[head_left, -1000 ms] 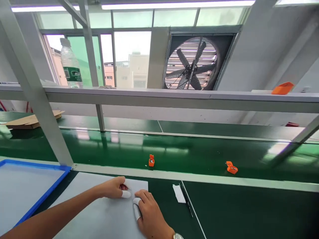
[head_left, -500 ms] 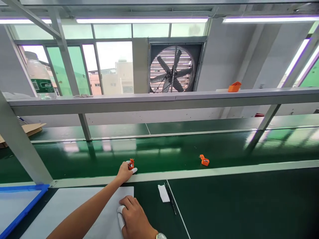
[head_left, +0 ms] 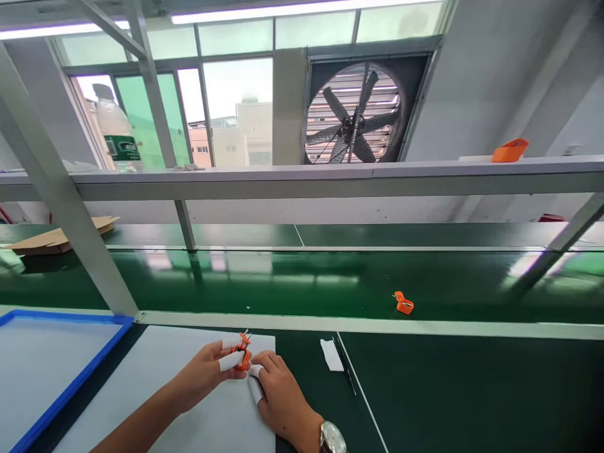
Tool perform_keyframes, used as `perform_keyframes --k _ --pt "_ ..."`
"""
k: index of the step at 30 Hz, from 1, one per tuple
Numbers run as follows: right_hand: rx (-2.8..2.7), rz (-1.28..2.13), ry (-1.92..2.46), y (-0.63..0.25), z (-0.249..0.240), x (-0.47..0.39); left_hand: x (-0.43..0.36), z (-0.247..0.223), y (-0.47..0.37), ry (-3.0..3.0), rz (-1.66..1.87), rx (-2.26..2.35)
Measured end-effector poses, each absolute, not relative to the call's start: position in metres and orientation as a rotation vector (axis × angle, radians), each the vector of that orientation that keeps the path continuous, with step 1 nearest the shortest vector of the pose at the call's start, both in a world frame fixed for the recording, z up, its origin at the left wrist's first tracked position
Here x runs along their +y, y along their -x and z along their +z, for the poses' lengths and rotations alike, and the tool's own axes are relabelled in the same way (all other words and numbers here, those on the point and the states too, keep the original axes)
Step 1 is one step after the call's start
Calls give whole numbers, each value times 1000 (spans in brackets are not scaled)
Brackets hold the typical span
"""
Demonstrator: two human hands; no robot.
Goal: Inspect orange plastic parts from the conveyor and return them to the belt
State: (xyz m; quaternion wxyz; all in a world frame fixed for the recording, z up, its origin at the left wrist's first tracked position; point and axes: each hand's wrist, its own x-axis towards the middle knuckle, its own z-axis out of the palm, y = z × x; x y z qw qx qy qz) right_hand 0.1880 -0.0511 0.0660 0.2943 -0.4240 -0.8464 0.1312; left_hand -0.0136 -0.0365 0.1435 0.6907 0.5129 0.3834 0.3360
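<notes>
My left hand, with white covers on its fingers, pinches a small orange plastic part that has thin metal prongs at its top. It is above the white sheet. My right hand is close beside the part, its fingers curled in and white covers on some of them. Whether its fingertips touch the part, or hold something small, I cannot make out. A watch is on the right wrist. Another orange part lies on the green belt beyond the pale rail.
A blue-taped white panel lies at left. Right of my hands are a white paper scrap and dark tweezers-like tool. A slanting metal post, shelf beam, bottle, cardboard and orange object stand farther back.
My left hand has drawn back from the belt over the rail to the white sheet, bringing the orange part beside my right hand. The view has shifted left and down.
</notes>
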Motion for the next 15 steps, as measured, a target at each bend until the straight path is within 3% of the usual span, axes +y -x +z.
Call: perform_keyframes --k 6,15 --pt "-2160 480 967 -194 86 -47 -59 128 42 -1202 838 950" --pt "-1915 1083 921 -174 115 -47 -72 134 44 -1318 865 796"
